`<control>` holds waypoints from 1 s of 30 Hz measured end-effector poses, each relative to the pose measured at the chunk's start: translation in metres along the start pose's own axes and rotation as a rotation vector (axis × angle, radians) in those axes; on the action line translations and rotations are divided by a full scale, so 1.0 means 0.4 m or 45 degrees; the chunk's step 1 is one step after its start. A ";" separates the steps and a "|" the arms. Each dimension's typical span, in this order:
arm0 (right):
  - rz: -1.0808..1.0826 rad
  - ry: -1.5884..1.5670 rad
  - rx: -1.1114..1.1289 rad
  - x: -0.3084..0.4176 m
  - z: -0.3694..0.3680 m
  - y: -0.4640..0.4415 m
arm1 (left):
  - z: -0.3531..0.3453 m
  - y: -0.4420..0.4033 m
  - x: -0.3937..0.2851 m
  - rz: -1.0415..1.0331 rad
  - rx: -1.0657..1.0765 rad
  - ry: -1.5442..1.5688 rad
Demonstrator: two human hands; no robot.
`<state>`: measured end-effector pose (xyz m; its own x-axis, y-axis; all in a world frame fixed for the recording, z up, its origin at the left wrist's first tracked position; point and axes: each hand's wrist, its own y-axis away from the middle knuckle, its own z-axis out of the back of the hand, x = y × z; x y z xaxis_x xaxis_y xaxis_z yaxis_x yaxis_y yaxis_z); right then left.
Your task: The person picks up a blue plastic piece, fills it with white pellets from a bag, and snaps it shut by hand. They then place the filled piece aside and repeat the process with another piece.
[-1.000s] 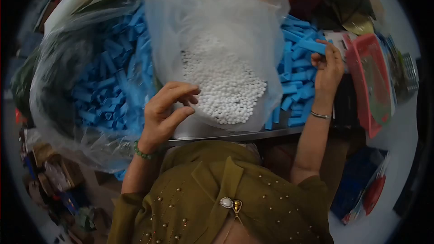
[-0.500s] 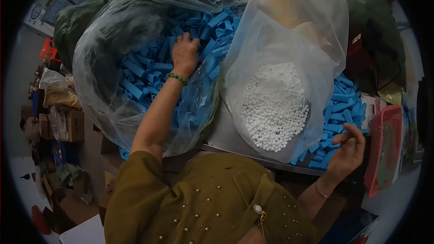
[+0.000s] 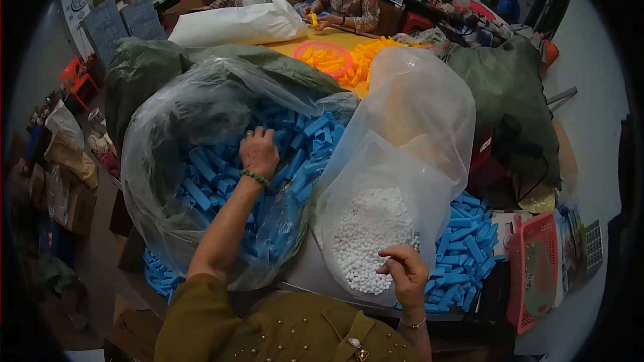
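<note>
My left hand (image 3: 259, 152) reaches into a large clear plastic bag (image 3: 151, 161) full of blue triangular tube pieces (image 3: 196, 194). Its fingers bend down among the pieces; their tips are hidden, so what they hold does not show. A green bead bracelet circles that wrist. My right hand (image 3: 409, 273) hovers at the lower right of a translucent bag (image 3: 429, 114) containing small white balls (image 3: 372, 234). Its fingers are loosely bent and apart, with nothing visible between them. More blue pieces (image 3: 466, 248) are heaped on the table right of this bag.
A pink basket (image 3: 533, 271) stands at the table's right end. Across the yellow table (image 3: 285, 49), a person (image 3: 352, 0) handles a yellow piece. Orange-yellow pieces (image 3: 362, 60) lie by a round pink basket (image 3: 349, 60). A green sack (image 3: 503, 100) stands at right.
The view has tilted up, bringing the other person into sight. My right hand has moved left from the blue heap to the white balls' bag. My left hand stays among the blue pieces.
</note>
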<state>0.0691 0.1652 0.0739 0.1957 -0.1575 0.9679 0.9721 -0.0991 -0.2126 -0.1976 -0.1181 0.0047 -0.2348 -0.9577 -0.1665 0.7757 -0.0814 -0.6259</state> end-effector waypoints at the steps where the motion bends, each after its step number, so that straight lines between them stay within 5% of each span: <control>1: 0.000 -0.004 0.009 -0.004 -0.008 -0.002 | 0.043 -0.003 -0.004 -0.008 -0.015 -0.003; 4: 0.032 0.056 -0.027 0.010 -0.023 -0.001 | 0.213 0.009 -0.027 -0.109 -0.098 0.311; 6: 0.048 0.118 -0.049 0.005 -0.020 -0.001 | 0.325 0.028 -0.077 -0.430 -0.071 0.712; 11: 0.153 0.230 0.237 0.004 0.010 -0.011 | 0.414 0.116 -0.234 -0.961 0.581 1.229; 13: -0.186 -0.084 0.537 -0.018 0.024 -0.007 | 0.376 0.169 -0.292 -1.119 0.729 1.412; 17: -0.724 -0.719 0.568 -0.112 0.039 0.078 | 0.296 0.236 -0.356 -1.109 0.905 1.636; 19: -0.785 -0.671 0.345 -0.103 0.048 0.088 | 0.268 0.255 -0.379 -0.692 0.984 1.679; 21: -0.754 -0.523 0.255 -0.126 0.058 0.099 | 0.213 0.281 -0.385 -0.621 0.952 1.544; 24: -0.179 1.011 0.085 -0.121 0.071 0.095 | 0.159 0.317 -0.383 -0.757 1.004 0.927; 27: -0.339 1.459 0.268 -0.149 0.057 0.113 | 0.158 0.359 -0.403 -0.690 1.239 0.591; 30: -0.372 1.459 0.362 -0.206 0.035 0.126 | 0.141 0.398 -0.414 -0.612 1.261 0.564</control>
<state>0.1039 0.1869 -0.0146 -0.1231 -0.9564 0.2649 0.9823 -0.0794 0.1696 -0.0022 0.0120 -0.0243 -0.6571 -0.6073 -0.4465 0.6220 -0.7714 0.1339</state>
